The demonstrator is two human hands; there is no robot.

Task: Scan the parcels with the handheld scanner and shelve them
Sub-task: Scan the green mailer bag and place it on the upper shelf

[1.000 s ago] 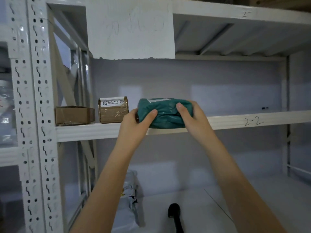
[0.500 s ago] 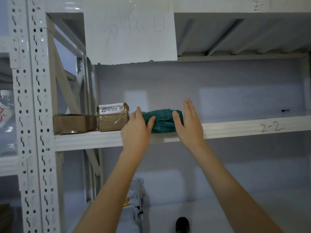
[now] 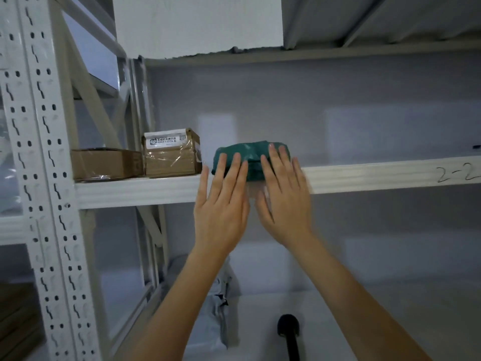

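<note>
Head view: both hands, left hand (image 3: 221,207) and right hand (image 3: 285,204), have let go, fingers now spread flat before the shelved green parcel (image 3: 251,158).

A white metal rack (image 3: 49,178) with punched uprights stood against a pale grey wall (image 3: 338,105). Its shelf edge (image 3: 377,174) carried a handwritten "2-2" (image 3: 458,174). A torn white sheet (image 3: 197,24) hung from above. Light was dim.

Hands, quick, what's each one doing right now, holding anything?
Left hand: open, fingers flat against the green parcel, gripping nothing.
Right hand: open, fingers flat against the same parcel, gripping nothing.
</note>
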